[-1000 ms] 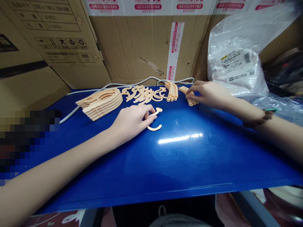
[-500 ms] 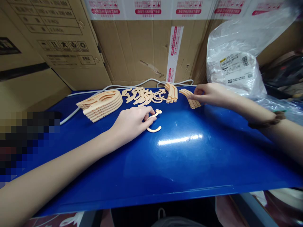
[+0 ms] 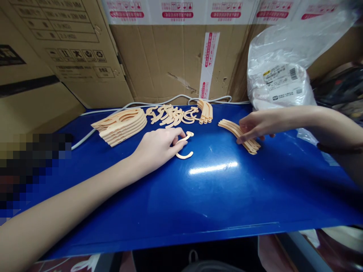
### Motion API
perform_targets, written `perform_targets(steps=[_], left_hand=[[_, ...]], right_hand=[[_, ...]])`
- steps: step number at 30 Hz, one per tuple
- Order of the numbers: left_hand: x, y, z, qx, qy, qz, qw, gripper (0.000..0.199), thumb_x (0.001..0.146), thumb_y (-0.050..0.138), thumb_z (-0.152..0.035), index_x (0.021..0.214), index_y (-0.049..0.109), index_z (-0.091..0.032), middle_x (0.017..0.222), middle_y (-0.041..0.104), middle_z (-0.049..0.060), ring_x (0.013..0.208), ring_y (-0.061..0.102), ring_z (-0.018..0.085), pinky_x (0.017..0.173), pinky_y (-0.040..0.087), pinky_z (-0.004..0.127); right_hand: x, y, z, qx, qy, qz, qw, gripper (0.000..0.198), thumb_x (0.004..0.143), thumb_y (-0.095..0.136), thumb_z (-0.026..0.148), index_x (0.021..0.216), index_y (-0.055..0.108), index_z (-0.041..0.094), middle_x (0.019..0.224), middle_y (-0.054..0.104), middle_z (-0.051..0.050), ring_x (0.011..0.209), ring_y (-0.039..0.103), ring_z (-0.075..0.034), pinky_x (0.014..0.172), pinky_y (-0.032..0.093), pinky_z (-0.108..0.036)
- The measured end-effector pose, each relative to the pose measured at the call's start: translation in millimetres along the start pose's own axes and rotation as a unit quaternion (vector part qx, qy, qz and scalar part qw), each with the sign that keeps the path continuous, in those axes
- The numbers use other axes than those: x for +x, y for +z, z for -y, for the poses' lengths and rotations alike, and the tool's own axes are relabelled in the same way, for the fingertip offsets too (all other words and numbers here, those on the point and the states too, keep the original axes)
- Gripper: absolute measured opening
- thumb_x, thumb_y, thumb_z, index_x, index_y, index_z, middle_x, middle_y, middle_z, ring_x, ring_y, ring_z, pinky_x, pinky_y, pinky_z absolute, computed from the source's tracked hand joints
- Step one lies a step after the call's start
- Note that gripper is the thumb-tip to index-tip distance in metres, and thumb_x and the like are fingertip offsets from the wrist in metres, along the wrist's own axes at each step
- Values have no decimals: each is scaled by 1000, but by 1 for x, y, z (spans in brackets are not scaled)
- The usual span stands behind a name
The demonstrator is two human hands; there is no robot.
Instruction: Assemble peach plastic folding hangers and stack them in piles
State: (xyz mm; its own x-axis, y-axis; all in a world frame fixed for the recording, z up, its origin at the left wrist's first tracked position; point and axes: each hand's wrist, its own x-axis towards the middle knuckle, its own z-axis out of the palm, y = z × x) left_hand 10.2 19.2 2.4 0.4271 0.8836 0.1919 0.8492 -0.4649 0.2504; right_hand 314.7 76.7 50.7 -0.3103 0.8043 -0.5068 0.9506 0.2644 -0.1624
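Note:
Between the thumb and fingers of my left hand (image 3: 163,145) is a beige plastic hook (image 3: 185,155), its curved end toward me and a small flat round end (image 3: 190,134) pointing away. My right hand (image 3: 256,124) grips a small bundle of curved beige plastic strips (image 3: 231,126) lying on the table at the right, thumb on the near side. Behind my left hand lies a loose pile of beige hooks (image 3: 171,114). Another group of curved strips (image 3: 206,111) stands just right of that pile. To the left sits a stack of beige hanger-shaped pieces (image 3: 121,124).
The blue table (image 3: 181,204) has a raised front edge. Cardboard boxes (image 3: 159,60) wall off the back and left. A white cable (image 3: 159,102) runs along the rear. Clear plastic bags with a labelled white package (image 3: 280,85) lie at the back right.
My right hand has moved toward me and slightly right, and the bundle of curved strips has come with it, turned a little. My left hand and the hook have stayed put.

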Motion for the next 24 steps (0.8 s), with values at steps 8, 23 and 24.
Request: perform_targets(steps=[8, 23, 24], left_hand=[[-1, 0, 1, 4, 0, -1, 1000, 21, 94, 54, -38, 103, 66, -24, 72, 63, -4, 62, 53, 13, 56, 28, 25], [0, 0, 1, -6, -2, 12, 1000, 25, 90, 58, -45, 85, 61, -21, 72, 64, -5, 63, 55, 12, 53, 28, 25], [0, 0, 1, -7, -1, 12, 1000, 25, 90, 58, -46, 85, 61, -22, 72, 64, -5, 63, 56, 12, 53, 29, 25]], right_hand=[[-6, 9, 13, -49, -108, -32, 992, 46, 73, 66, 66, 76, 58, 21, 69, 60, 0, 62, 50, -15, 54, 36, -28], [-4, 21, 36, -94, -146, -183, 968, 54, 78, 54, 76, 83, 59, 23, 71, 64, 1, 56, 52, -13, 51, 30, -27], [-4, 22, 39, -104, -150, -203, 962, 52, 79, 55, 74, 81, 60, 23, 71, 64, 1, 57, 52, -13, 52, 29, -27]])
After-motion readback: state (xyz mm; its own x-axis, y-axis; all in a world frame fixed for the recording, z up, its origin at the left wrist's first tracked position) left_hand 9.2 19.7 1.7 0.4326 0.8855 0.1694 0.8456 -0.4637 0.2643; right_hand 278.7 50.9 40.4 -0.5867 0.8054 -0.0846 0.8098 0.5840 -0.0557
